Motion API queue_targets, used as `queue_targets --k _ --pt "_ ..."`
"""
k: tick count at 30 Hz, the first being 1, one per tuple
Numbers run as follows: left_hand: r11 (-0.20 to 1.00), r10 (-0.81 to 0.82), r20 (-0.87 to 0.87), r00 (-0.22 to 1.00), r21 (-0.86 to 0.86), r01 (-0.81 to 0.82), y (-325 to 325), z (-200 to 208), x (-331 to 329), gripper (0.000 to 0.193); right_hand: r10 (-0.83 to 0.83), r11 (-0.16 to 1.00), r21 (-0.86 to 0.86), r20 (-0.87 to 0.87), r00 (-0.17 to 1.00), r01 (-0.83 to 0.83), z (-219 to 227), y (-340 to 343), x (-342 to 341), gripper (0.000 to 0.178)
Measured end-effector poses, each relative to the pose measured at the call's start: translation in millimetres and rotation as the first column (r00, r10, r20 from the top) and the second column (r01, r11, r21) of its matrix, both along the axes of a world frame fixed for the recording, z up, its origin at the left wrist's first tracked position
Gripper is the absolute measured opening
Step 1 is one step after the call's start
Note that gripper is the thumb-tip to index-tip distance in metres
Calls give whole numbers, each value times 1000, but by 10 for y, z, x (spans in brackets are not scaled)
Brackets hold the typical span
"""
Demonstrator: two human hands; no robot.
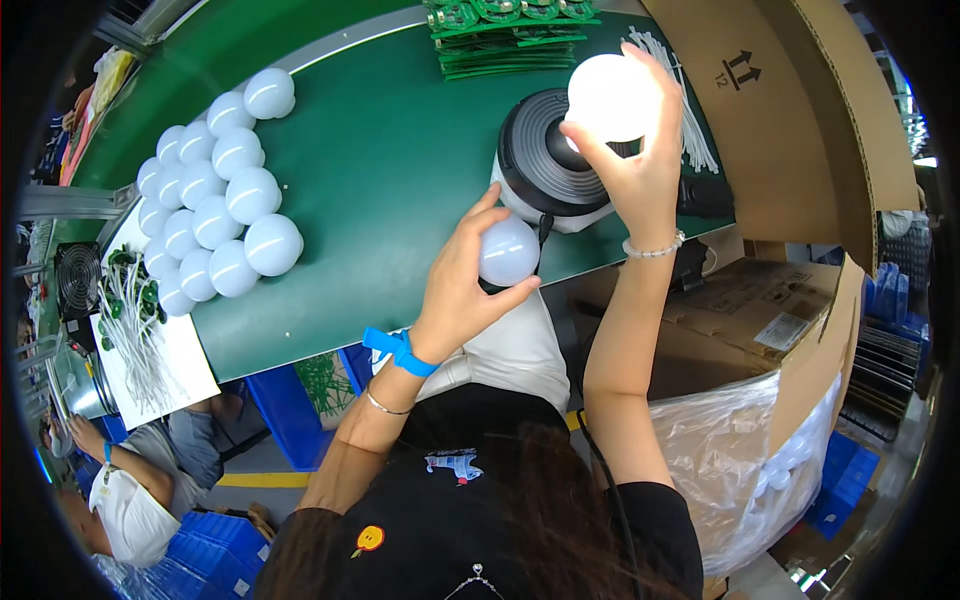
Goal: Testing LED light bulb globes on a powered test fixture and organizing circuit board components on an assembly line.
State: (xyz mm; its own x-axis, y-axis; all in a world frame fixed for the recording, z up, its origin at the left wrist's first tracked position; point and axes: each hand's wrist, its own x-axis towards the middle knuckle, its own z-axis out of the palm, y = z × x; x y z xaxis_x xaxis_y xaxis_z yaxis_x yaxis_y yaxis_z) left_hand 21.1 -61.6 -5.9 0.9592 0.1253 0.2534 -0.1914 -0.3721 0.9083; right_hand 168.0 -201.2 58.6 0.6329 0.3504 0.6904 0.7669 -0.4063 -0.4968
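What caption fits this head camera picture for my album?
Right hand holds a glowing round white bulb over a black tester; left hand holds an unlit one.

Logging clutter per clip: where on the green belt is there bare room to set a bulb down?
Bare green belt lies between the bulb cluster and the black-and-white tester. Crowded: the cluster, the green boards and the tester.

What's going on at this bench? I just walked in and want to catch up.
A person at a green conveyor belt handles white bulbs. The right hand holds a lit, glowing bulb over a round black-and-white test fixture. The left hand holds an unlit bulb beside it. More unlit bulbs lie clustered on the belt's left.
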Motion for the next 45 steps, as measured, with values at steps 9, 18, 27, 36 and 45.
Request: queue_targets --k 9,18,27,36,45 --pt "1000 6 1 1000 2 -6 -4 -21 4 65 -111 991 -67 88 990 117 79 -143 -274 70" --pt "1000 17 6 1000 25 -17 -9 -16 -5 66 126 973 189 23 992 -128 -33 125 17 78" --pt "1000 11 14 1000 18 -12 -10 -28 0 65 -78 997 -26 5 997 78 -13 -181 -212 76" --pt "1000 -14 12 1000 5 14 20 -2 -41 65 -220 974 -14 171 960 226 101 -4 -224 74" --pt "916 333 61 941 -258 -307 549 -90 -768 74 115 991 -58 -46 992 -117 -102 1390 -734 69"
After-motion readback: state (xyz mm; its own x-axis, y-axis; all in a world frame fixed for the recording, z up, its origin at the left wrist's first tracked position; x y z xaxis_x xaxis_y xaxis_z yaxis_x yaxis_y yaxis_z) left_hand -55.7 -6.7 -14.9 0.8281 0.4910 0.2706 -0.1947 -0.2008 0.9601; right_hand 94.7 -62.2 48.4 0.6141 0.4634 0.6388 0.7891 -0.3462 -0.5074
